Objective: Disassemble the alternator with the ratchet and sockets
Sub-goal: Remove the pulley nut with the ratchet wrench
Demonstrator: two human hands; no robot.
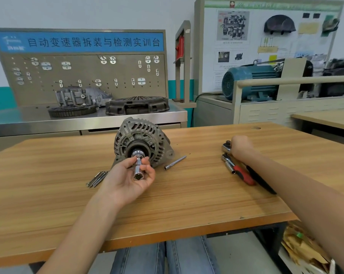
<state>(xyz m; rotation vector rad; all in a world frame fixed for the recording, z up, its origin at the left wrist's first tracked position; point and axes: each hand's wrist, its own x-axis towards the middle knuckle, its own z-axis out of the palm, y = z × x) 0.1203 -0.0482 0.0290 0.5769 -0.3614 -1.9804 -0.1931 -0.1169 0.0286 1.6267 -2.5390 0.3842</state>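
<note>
The grey alternator (141, 139) lies on the wooden table (187, 194), its shaft end facing me. My left hand (127, 180) holds a chrome socket (138, 170) in its curled fingers, right in front of the shaft. At the right, my right hand (241, 147) grips the head end of a chrome ratchet (226, 147). A second ratchet with a red and black handle (244, 174) lies just below it, next to a loose chrome socket (230, 168).
A thin extension bar (175, 162) lies right of the alternator and several long bolts (97, 178) lie at its left. Behind stand a steel bench with a clutch cover (137, 105) and gearbox parts, and a blue motor (250, 82) at the right.
</note>
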